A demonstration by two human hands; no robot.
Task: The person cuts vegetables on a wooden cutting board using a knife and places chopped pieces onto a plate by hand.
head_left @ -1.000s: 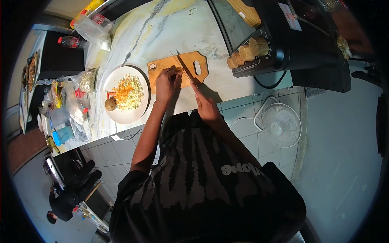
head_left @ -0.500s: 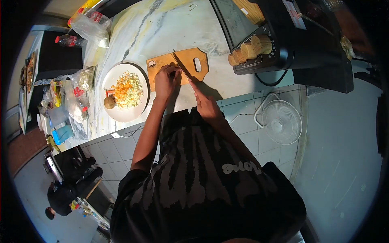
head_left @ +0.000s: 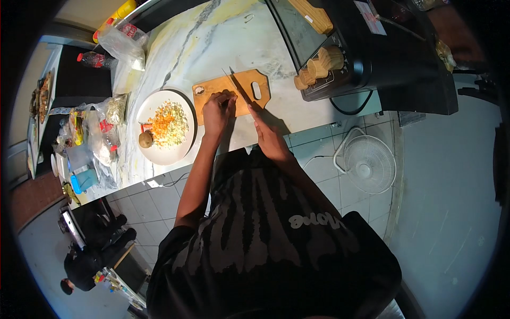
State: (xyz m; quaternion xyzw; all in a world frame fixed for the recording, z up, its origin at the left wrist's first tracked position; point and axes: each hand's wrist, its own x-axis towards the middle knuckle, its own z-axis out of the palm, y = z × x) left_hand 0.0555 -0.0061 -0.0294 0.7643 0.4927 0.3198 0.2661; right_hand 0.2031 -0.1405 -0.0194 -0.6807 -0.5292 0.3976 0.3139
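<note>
My right hand [head_left: 269, 137] grips a knife [head_left: 242, 95] by its handle, its blade pointing away from me over the wooden cutting board [head_left: 245, 80]. On the board, my left hand [head_left: 217, 114] is closed with its fingers curled beside the blade. Whatever those fingers press on is hidden beneath them. A small pale round piece [head_left: 199, 90] lies at the board's upper left corner. Left of the board is a white plate [head_left: 164, 157] with diced orange and pale green vegetables [head_left: 169, 123], a round brown item [head_left: 145, 140] and a small red piece.
A black oven [head_left: 345, 69] with wooden knobs stands at the right of the marble counter [head_left: 212, 42]. Bottles and plastic bags [head_left: 122, 45] crowd the left end. A white fan [head_left: 369, 162] is on the floor. Another person [head_left: 82, 266] is at lower left.
The view has shifted slightly, so the counter items sit a little lower. Both hands keep nearly the same pose over the board, with the knife still beside the left fingers.
</note>
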